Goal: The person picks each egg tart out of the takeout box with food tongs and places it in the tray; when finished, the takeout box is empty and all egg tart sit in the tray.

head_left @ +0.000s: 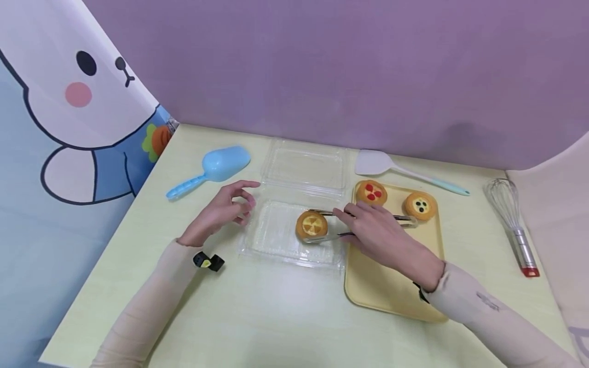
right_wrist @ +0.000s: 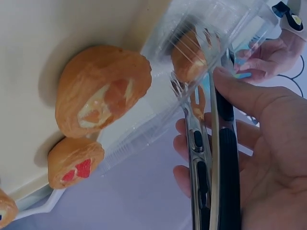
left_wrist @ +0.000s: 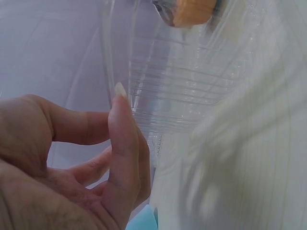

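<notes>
My right hand [head_left: 375, 232] grips metal tongs [right_wrist: 223, 167] with dark handle grips and fork-like tips. The tips sit on either side of a round tart [head_left: 312, 226] with a yellow segmented top. That tart is over the base of a hinged clear plastic box [head_left: 276, 230]; I cannot tell if it rests on the bottom. Beside the box's left edge is my left hand [head_left: 227, 207], fingers loosely bent and holding nothing; contact with the rim is unclear. In the right wrist view another tart [right_wrist: 103, 91] with orange pieces lies on the tray, hidden by my hand in the head view.
The yellow tray [head_left: 391, 291] also bears a red-topped tart [head_left: 371, 192] and a dark-dotted tart [head_left: 420, 205]. The clear lid [head_left: 306, 166] lies open behind the base. Around them lie a blue scoop [head_left: 225, 163], a spatula [head_left: 375, 162] and a whisk [head_left: 513, 220].
</notes>
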Demonstrator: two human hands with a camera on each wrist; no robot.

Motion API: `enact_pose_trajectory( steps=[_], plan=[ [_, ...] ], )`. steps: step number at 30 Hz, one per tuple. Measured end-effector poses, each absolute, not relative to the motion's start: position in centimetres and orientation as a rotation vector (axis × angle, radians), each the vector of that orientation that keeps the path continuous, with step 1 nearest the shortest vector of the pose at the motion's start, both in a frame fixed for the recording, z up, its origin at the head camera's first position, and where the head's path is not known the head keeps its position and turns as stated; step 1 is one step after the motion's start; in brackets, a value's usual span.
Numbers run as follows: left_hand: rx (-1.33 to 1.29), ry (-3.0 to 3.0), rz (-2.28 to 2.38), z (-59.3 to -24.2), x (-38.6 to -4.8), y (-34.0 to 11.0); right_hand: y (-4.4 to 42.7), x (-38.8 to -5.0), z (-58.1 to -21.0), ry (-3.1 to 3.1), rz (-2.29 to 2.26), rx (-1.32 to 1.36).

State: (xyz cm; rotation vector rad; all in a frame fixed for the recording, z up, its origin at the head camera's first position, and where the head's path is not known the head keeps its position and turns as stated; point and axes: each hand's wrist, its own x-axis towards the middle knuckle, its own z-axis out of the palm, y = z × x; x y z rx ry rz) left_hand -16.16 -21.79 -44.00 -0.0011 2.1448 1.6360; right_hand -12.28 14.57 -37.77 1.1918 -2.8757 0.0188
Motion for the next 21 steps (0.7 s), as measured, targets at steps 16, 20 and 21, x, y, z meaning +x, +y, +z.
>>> enact_pose_trajectory(
  steps=[16, 20, 21],
  plan=[
    [-0.015, 2.135, 1.630, -44.04, -16.32, -21.79, 14.37, -12.32, -38.23, -2.802, 0.017, 1.194],
    [-0.013, 2.135, 1.633, -44.10, -16.32, -21.79, 14.59, -12.13, -38.45, -2.801, 0.054, 1.177],
    [-0.014, 2.138, 1.632, -44.12, -16.32, -21.80, 14.64, -12.09, -38.51, -2.801, 0.064, 1.171]
  ],
)
